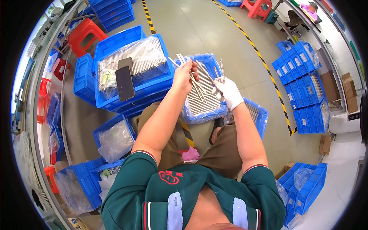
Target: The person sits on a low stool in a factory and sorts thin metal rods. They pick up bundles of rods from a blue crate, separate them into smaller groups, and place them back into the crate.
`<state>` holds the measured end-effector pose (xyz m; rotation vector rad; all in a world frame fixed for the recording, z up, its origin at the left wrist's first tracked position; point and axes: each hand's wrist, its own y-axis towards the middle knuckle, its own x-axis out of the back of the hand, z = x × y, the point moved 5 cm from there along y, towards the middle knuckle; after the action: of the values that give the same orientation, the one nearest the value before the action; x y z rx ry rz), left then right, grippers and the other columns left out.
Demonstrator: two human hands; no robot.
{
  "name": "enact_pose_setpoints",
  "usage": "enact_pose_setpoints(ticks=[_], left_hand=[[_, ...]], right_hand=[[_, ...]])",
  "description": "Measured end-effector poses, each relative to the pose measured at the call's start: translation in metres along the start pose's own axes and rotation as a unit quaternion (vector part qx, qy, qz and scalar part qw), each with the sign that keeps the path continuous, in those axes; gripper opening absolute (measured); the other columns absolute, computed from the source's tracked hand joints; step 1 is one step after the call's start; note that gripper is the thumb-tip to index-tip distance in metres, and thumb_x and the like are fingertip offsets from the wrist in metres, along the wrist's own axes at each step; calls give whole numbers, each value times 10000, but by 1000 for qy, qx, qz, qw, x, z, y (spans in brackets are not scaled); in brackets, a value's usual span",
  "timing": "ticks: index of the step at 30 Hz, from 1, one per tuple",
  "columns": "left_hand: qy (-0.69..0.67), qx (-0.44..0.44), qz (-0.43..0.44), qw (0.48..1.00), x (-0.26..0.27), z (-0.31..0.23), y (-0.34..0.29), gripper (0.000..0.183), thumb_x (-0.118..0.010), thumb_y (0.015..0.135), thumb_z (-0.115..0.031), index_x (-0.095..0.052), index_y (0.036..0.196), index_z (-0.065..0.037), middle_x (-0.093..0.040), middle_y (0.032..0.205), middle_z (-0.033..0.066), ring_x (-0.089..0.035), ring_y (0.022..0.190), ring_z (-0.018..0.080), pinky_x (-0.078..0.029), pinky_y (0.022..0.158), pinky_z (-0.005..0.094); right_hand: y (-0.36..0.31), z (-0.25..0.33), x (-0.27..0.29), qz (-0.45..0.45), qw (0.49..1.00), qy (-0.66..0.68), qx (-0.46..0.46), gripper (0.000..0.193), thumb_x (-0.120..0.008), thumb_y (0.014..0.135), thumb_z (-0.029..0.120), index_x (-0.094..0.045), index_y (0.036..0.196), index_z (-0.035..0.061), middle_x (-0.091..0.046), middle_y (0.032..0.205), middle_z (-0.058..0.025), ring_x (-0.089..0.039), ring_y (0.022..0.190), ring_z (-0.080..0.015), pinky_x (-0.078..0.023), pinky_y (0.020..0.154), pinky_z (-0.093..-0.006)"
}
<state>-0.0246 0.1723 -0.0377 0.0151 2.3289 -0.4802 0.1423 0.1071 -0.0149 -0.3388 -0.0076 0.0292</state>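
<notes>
My bare left hand (184, 76) is closed around several thin metal rods (197, 89), which fan out above and below the fingers. A white glove covers my right hand (230, 94), closed on several more metal rods (221, 68) that point up and away at differing angles. Both hands are over a blue bin (209, 118) lined with clear plastic. Rows of similar metal rods (197, 104) lie side by side in it. One rod slants between the two hands; which hand holds it I cannot tell.
To the left, a large blue crate (100, 100) bears plastic-wrapped rods and a black phone (125, 83). Another rod-filled bin (260, 119) sits by my right knee. Stacked blue crates (306, 92) stand at the right, red stools (82, 36) at the left. Striped tape (264, 67) marks the floor.
</notes>
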Motion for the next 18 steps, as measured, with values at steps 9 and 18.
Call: enact_pose_setpoints(ticks=[9, 18], left_hand=[[74, 23, 88, 993, -20, 13, -15, 260, -569, 920, -296, -590, 880, -40, -455, 666, -18, -380, 480, 66, -333, 421, 219], [120, 102, 156, 975, -30, 36, -28, 210, -563, 922, -292, -595, 883, -89, -397, 618, -52, -313, 441, 29, -228, 379, 184]], right_hand=[[-1, 4, -9, -10, 999, 2, 39, 206, -541, 898, 167, -555, 1059, 38, -597, 653, -28, -458, 458, -67, -347, 419, -210], [18, -15, 1, -112, 981, 57, 149, 271, -578, 880, 99, -545, 1136, 16, -525, 574, -30, -390, 395, -64, -266, 351, -210]])
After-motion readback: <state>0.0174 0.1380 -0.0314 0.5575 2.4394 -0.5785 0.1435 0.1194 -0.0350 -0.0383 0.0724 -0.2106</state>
